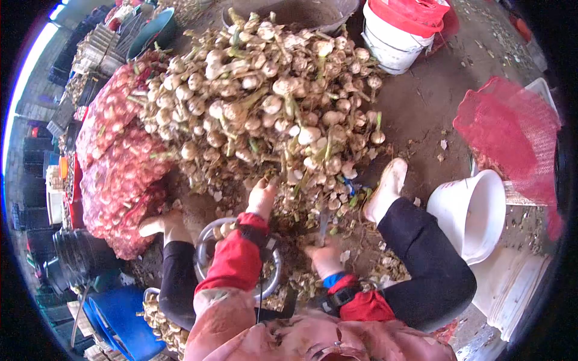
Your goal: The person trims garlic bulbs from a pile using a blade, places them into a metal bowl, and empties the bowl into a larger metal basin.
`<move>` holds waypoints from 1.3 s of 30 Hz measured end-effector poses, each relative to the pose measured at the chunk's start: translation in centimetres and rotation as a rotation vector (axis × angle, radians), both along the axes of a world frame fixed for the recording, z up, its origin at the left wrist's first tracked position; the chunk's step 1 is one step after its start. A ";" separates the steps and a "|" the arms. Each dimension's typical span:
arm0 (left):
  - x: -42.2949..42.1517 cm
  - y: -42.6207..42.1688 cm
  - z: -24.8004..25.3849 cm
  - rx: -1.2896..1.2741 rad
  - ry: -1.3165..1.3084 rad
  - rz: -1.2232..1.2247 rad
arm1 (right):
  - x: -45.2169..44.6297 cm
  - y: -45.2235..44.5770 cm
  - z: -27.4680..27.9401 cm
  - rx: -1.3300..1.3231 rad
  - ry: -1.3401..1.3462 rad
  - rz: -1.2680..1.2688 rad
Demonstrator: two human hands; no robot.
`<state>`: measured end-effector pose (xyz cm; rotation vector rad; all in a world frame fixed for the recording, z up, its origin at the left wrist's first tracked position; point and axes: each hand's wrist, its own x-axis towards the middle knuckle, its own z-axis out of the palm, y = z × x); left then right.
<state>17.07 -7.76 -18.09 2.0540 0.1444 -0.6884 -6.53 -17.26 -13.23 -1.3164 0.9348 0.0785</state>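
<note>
A large heap of garlic bulbs (241,108) with dry stalks lies on the ground in front of me. My left hand (263,197) is at the heap's near edge, its fingers curled in among the bulbs and stalks; what they grip is hidden. Lower and to the right, my right hand (326,259) is closed and smeared by motion. From it a blurred grey blade, seemingly a knife (323,225), points toward the heap. Beneath my left forearm stands a round, light-rimmed bucket (278,271) with a few bulbs inside. Cut stalks and peelings (385,271) litter the ground around my hands.
At left a full red mesh sack (117,162) leans against the heap. A white bucket (466,213) stands at right, near a red mesh bag (506,129). Another white bucket (394,42) with red cloth is behind. A blue container (123,319) sits lower left.
</note>
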 end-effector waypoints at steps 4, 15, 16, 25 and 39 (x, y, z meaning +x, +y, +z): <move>3.6 -2.1 -11.4 -0.035 0.014 -0.020 | 0.4 0.0 -0.4 0.240 0.010 -0.059; -11.0 8.4 12.4 -0.300 0.371 -0.066 | 2.0 -1.9 3.8 0.462 -0.300 -0.280; -12.8 9.2 13.4 -0.339 0.362 -0.077 | 1.7 -2.2 4.8 0.518 -0.312 -0.200; -17.5 11.2 16.8 -0.439 -0.127 -0.431 | -0.1 1.8 9.2 0.353 -0.719 0.515; -19.5 13.5 17.1 -0.435 -0.093 -0.054 | -1.0 3.8 10.8 -0.773 -0.450 0.944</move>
